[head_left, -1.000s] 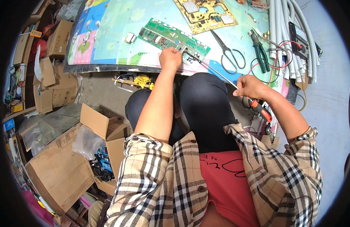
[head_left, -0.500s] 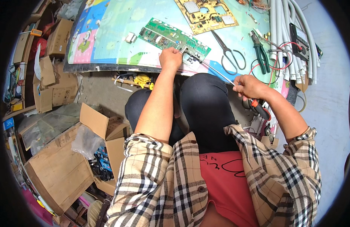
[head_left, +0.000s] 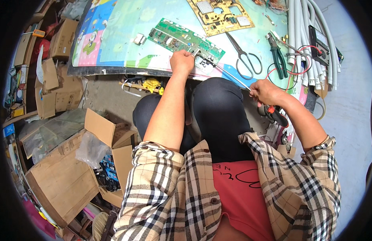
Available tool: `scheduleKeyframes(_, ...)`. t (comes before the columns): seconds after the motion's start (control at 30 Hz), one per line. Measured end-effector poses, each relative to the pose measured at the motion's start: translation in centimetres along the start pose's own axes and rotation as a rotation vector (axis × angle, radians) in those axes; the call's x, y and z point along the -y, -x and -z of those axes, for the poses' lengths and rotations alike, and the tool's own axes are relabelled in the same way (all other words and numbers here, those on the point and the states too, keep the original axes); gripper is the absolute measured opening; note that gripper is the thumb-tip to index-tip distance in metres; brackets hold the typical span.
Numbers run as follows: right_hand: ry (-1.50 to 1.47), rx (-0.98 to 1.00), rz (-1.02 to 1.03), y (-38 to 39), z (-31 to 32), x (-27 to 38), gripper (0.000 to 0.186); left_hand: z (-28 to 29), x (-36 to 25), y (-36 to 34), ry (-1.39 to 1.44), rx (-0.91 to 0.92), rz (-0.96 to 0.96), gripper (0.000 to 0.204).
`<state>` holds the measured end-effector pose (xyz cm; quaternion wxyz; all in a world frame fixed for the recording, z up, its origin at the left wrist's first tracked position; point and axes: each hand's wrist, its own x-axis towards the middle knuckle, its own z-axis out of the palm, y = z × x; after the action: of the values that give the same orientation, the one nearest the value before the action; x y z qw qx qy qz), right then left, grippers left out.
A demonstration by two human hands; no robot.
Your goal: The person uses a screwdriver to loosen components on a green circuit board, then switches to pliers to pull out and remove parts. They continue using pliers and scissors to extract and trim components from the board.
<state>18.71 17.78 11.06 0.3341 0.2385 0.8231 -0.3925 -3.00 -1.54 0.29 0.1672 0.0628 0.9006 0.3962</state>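
Observation:
My left hand (head_left: 182, 62) is closed at the near edge of a green circuit board (head_left: 170, 35). Its fingers pinch a small silver finned part (head_left: 195, 53), which looks like a heat sink; the fingers partly cover it. My right hand (head_left: 265, 91) grips a long-shafted screwdriver (head_left: 230, 75). Its shaft slants up and left, with the tip beside the finned part. A red-and-black handle (head_left: 277, 117) shows below the right hand. Small dark components (head_left: 204, 62) lie just under the tip, on a whitish patch of the table.
A tan circuit board (head_left: 222, 16) lies behind, with black scissors (head_left: 244, 56) and green-handled pliers (head_left: 278, 56) to the right. A meter (head_left: 318, 44) with red and black leads rests on grey tubes (head_left: 294, 24). Cardboard boxes (head_left: 101, 128) stand on the floor at left.
The right hand and the screwdriver have shifted very slightly, and the handle below the hand has turned a little. The left hand keeps its pinch almost in place.

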Motion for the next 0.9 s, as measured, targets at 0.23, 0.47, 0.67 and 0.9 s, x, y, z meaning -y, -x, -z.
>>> scheduleKeyframes(0.23, 0.082, -0.053, -0.03, 0.03, 0.17, 0.68, 0.027, 0.41, -0.4, 0.41, -0.106, -0.008, -0.035, 0.022)
scheduleKeyframes(0.47, -0.027, -0.032, -0.045, 0.12, -0.5, 0.35, 0.024, 0.36, -0.25, 0.5, -0.144, -0.036, -0.089, 0.022)
scheduleKeyframes(0.67, 0.248, -0.196, 0.114, -0.08, -0.45, 0.03, 0.021, 0.03, -0.14, 0.35, -0.13, -0.047, -0.1, 0.021)
scheduleKeyframes(0.9, 0.066, -0.076, 0.08, -0.17, -0.29, 0.05, 0.025, 0.12, -0.05, 0.23, -0.063, -0.042, -0.086, 0.018)
